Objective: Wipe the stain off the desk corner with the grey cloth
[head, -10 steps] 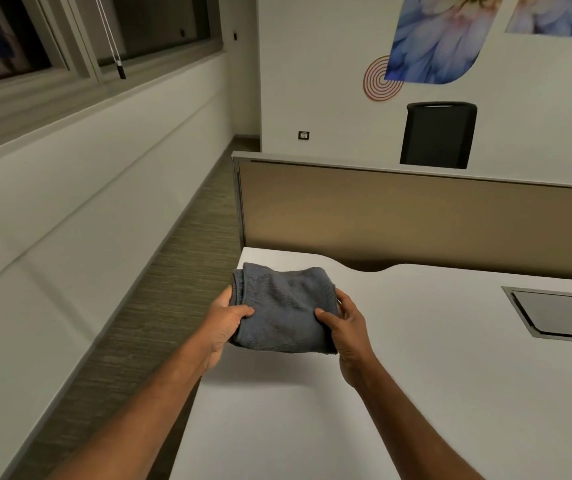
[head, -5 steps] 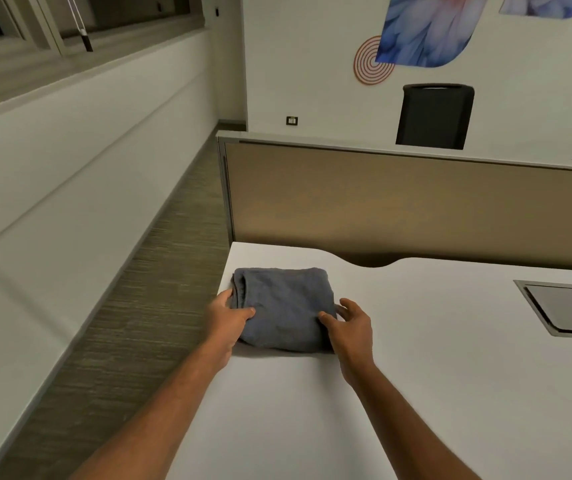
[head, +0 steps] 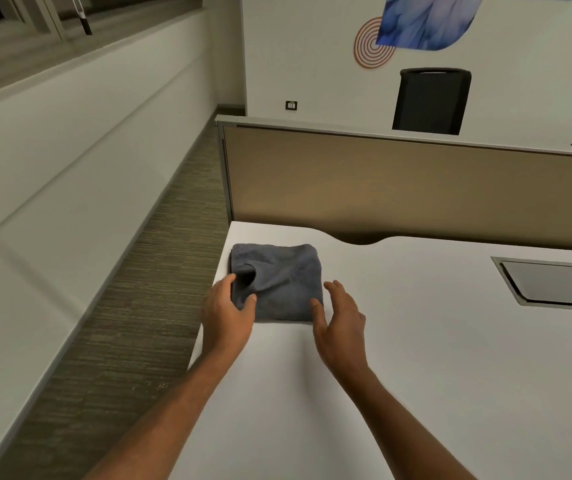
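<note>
The folded grey cloth (head: 279, 282) lies flat on the white desk (head: 416, 358), close to its far left corner (head: 243, 230). My left hand (head: 227, 313) holds the cloth's near left corner, thumb on top and fingers along the left edge. My right hand (head: 341, 318) hovers just off the cloth's near right corner, fingers spread, holding nothing; its thumb tip is beside the cloth's edge. No stain shows on the bare desk surface around the cloth.
A tan divider panel (head: 398, 188) stands along the desk's far edge. A grey cable hatch (head: 554, 282) is set into the desk at right. The desk's left edge drops to carpeted floor (head: 132, 323) beside a white wall. A black chair (head: 431, 100) stands beyond the divider.
The cloth went from held above the desk to lying flat on it near the corner. My right hand has let go and opened; my left hand stays on the cloth.
</note>
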